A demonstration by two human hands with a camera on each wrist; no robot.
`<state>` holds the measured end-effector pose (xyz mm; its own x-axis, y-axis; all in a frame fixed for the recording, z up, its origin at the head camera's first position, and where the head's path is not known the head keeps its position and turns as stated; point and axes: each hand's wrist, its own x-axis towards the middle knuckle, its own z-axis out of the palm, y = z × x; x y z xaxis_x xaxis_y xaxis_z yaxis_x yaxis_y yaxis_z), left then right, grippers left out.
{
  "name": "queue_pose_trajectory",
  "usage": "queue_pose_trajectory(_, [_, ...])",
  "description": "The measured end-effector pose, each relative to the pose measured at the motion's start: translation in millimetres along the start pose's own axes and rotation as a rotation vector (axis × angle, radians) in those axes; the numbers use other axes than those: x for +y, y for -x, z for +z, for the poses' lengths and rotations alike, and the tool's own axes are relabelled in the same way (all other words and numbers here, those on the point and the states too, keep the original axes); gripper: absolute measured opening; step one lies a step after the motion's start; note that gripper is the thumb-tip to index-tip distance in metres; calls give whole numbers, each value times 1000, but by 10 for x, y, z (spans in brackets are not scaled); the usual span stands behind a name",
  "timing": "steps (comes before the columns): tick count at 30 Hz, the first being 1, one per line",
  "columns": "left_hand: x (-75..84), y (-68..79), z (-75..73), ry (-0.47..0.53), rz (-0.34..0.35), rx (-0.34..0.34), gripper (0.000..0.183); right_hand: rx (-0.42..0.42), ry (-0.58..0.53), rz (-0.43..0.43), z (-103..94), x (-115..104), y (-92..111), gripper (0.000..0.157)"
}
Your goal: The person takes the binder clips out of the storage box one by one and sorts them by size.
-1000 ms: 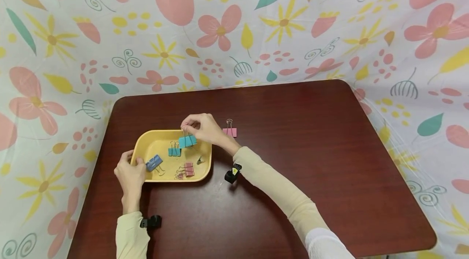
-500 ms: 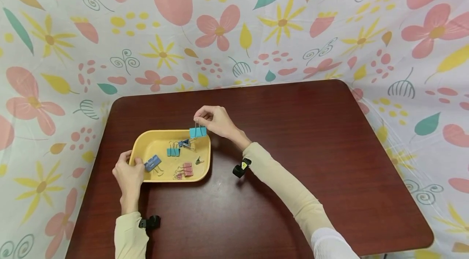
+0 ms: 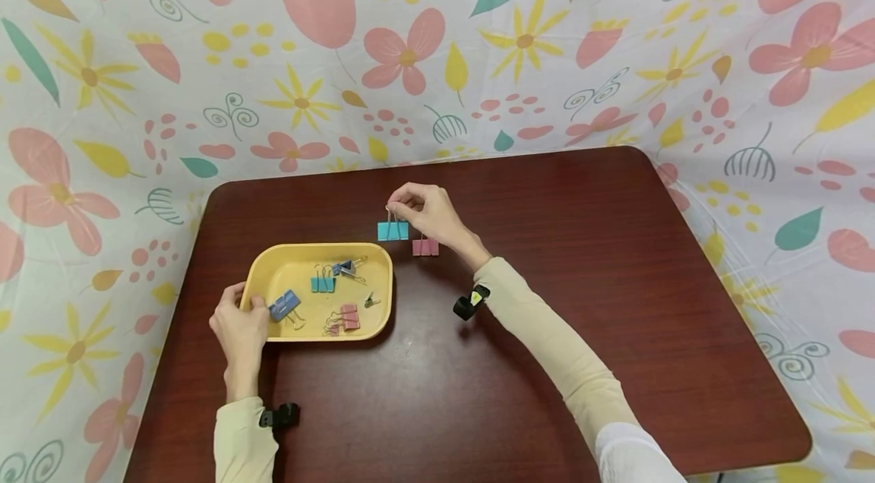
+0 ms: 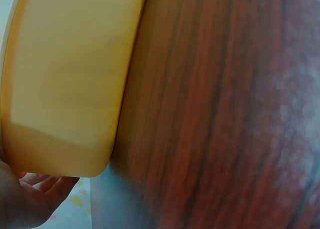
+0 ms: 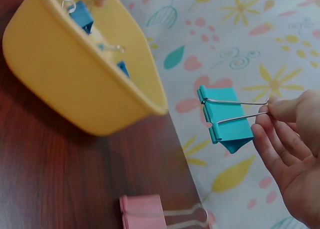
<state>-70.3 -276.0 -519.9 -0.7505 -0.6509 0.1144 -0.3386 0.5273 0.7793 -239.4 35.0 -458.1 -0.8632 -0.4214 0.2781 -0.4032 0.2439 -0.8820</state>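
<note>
My right hand (image 3: 432,214) pinches a turquoise binder clip (image 3: 393,231) by its wire handles, the clip hanging above the table just past the tray's right end. In the right wrist view the turquoise clip (image 5: 226,118) dangles from thumb and fingertips. A pink binder clip (image 3: 425,247) lies on the table close by, its handles partly hidden by the right hand. My left hand (image 3: 239,323) grips the left end of a yellow tray (image 3: 388,293), thumb over the rim. Inside are a blue clip (image 3: 283,305), a smaller turquoise clip (image 3: 323,285) and several others.
The dark red-brown table (image 3: 547,316) stretches to the right and in front of the tray. Behind and at the sides hangs a flower-patterned cloth (image 3: 478,50). Small black wrist cameras (image 3: 472,303) sit on both sleeves.
My right hand has carried the turquoise clip out of the tray, rightward and a little farther back, uncovering a dark blue clip inside. The left hand stays on the tray.
</note>
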Motion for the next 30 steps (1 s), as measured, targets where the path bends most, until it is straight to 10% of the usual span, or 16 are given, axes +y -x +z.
queue_pose_trajectory(30, [15, 0, -1, 5, -13, 3, 35, 77, 111, 110, -839, 536, 479, 7])
